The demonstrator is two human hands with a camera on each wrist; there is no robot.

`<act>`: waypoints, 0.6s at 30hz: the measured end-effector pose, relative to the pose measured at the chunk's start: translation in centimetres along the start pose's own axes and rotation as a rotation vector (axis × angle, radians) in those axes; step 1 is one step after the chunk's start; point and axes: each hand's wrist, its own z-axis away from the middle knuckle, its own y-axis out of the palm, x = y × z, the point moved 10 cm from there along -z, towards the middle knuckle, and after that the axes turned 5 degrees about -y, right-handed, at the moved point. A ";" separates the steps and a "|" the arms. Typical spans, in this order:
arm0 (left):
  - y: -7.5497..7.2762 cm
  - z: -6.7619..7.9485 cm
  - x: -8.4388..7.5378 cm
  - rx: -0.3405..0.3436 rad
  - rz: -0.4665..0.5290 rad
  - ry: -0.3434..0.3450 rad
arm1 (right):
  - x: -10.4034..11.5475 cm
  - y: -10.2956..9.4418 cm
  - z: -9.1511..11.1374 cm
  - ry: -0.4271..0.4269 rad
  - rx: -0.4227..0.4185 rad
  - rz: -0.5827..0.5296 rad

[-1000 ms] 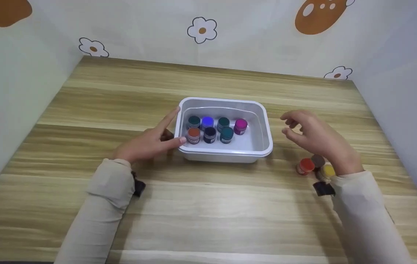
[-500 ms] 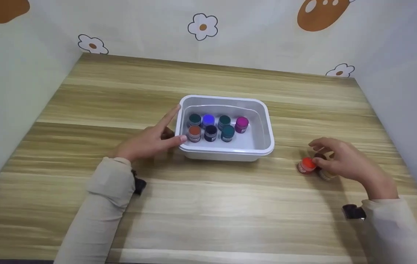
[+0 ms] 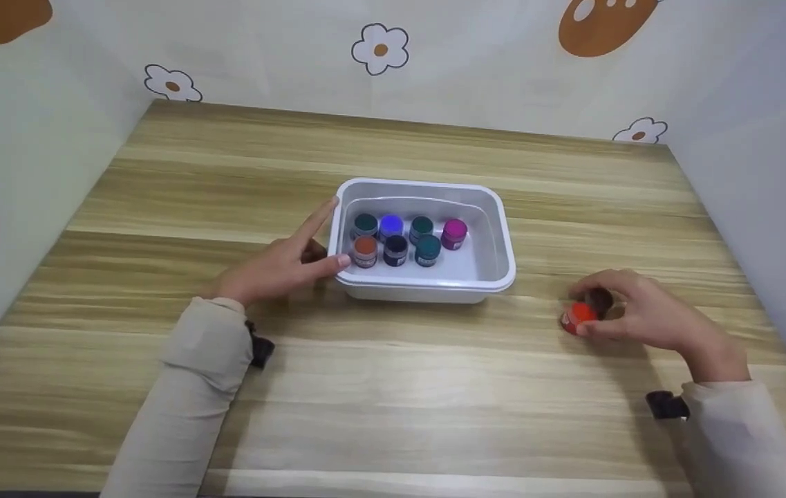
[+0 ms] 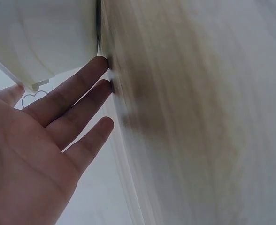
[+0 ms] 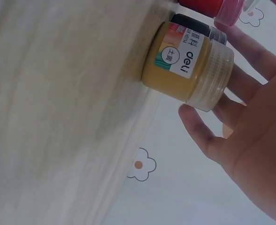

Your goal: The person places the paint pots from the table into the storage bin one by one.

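Note:
At the left end of a white plastic tub [image 3: 427, 285], my left hand [image 3: 278, 270] rests its thumb and index finger along the rim. Its other fingers extend straight beside the tub wall in the left wrist view. On the table to the right, my right hand [image 3: 652, 315] has thumb and index finger around a red paint jar [image 3: 581, 315]. A dark-lidded jar [image 3: 600, 301] stands right behind the red one, under the hand. The yellow-ochre paint jar [image 5: 175, 61] is hidden in the head view, but in the right wrist view it stands beside the fingertips.
Several paint jars stand upright inside the tub, among them a magenta one [image 3: 454, 232] and an orange-brown one [image 3: 365, 249]. The tub's right end shows bare floor. Patterned walls [image 3: 261, 55] border the wooden table [image 3: 393, 387] behind and at both sides.
My right hand has moved from beside the tub toward the front right, down to the loose jars, and its thumb and index finger have closed around the red paint jar. The left hand stays put.

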 end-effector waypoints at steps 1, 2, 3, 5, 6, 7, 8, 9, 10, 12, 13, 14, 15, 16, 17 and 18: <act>0.0 0.0 0.0 0.000 0.000 0.001 | 0.1 0.0 -0.1 -0.013 -0.001 -0.004; 0.0 -0.1 0.0 0.000 0.001 0.001 | 0.2 0.0 -0.1 -0.022 -0.001 -0.005; 0.0 -0.1 0.0 0.000 0.001 0.002 | 0.3 0.0 -0.1 -0.031 0.001 -0.006; 0.0 -0.1 0.0 0.000 0.003 0.000 | 0.3 0.2 -0.2 -0.042 0.012 -0.002; 0.0 -0.1 0.1 -0.001 0.002 -0.001 | 0.4 0.2 -0.2 -0.049 0.015 -0.002; 0.0 -0.1 0.1 -0.002 0.002 -0.003 | 0.4 0.3 -0.2 -0.056 0.017 -0.001; 0.0 -0.1 0.1 -0.003 0.001 -0.003 | 0.5 0.3 -0.3 -0.064 0.017 0.004; 0.0 -0.1 0.1 -0.003 0.006 -0.002 | 0.6 0.2 -0.3 -0.075 0.011 0.014; 0.0 -0.1 0.2 -0.004 0.007 -0.001 | 0.7 0.1 -0.3 -0.080 0.006 0.026; 0.0 -0.1 0.1 -0.003 0.013 0.004 | 0.8 -0.1 -0.3 -0.090 -0.012 0.049; 0.0 -0.1 0.1 -0.003 0.017 0.007 | 0.9 -0.4 -0.3 -0.093 -0.023 0.064; 0.0 -0.1 0.1 -0.003 0.020 0.011 | 1.0 -0.6 -0.3 -0.094 -0.033 0.079; 0.0 -0.1 0.1 -0.003 0.025 0.012 | 1.1 -0.9 -0.3 -0.090 -0.043 0.087; -0.1 -0.1 0.1 -0.003 0.022 0.012 | 1.1 -1.3 -0.4 -0.079 -0.047 0.083; -0.1 -0.1 0.1 -0.003 0.020 0.010 | 1.3 -1.7 -0.5 -0.076 -0.054 0.082; -0.1 -0.1 0.1 -0.004 0.015 0.005 | 1.5 -2.2 -0.7 -0.078 -0.063 0.085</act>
